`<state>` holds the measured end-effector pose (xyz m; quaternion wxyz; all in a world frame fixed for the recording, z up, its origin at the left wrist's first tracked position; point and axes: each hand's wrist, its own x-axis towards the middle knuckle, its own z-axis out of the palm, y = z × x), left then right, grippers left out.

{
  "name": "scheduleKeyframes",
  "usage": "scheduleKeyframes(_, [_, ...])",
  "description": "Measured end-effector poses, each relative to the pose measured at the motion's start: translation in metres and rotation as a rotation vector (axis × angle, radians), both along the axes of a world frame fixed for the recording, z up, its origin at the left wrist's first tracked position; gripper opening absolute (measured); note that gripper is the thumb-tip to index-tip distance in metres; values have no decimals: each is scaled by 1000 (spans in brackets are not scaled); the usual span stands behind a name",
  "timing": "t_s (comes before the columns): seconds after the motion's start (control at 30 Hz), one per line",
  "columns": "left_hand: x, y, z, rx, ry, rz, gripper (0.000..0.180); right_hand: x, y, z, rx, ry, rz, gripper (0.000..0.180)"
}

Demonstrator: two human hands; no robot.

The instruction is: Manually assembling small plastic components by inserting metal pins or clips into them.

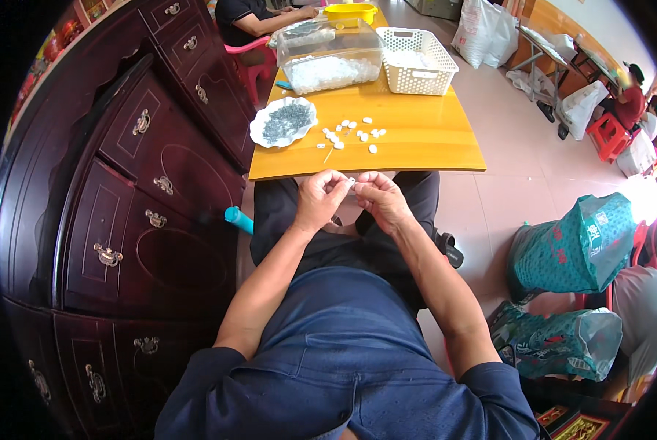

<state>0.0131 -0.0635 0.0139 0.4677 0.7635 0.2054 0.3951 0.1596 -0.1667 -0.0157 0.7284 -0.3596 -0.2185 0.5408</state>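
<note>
My left hand and my right hand meet just off the near edge of the table, above my lap. Thumb and fingertips of both are pinched on a small white plastic piece, mostly covered by the fingers. On the wooden table beyond lie several small white plastic pieces in a loose scatter. A thin pale stick rests near the table's front edge. To their left, a white wavy-rimmed dish holds a heap of small dark grey parts.
A clear plastic bin of white pieces and a white slotted basket stand farther back, before a yellow basin. Another person sits at the far left. Dark drawers line my left; teal bags stand right.
</note>
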Motion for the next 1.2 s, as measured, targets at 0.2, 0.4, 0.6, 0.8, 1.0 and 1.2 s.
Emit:
scheduleKeyframes(0.2, [0, 1, -5, 22, -2, 11, 9, 0, 0, -2, -20, -8, -24, 16])
scheduleKeyframes(0.4, [-1, -1, -2, 10, 34, 1, 11, -1, 2, -5, -16, -20, -49, 17])
scheduleKeyframes(0.6, [0, -2, -3, 29, 22, 15, 12, -3, 4, -10, 4, -39, -86, 16])
scheduleKeyframes(0.8, [-1, 1, -6, -32, 27, -5, 12, -6, 4, -5, -8, -22, -88, 15])
scheduleKeyframes(1.0, [-1, 1, -7, -139, 17, -47, 11, -7, 2, 0, 9, 3, -74, 13])
scheduleKeyframes(1.2, [-1, 1, -8, -181, 0, -71, 12, -6, 2, -2, 3, -7, -71, 13])
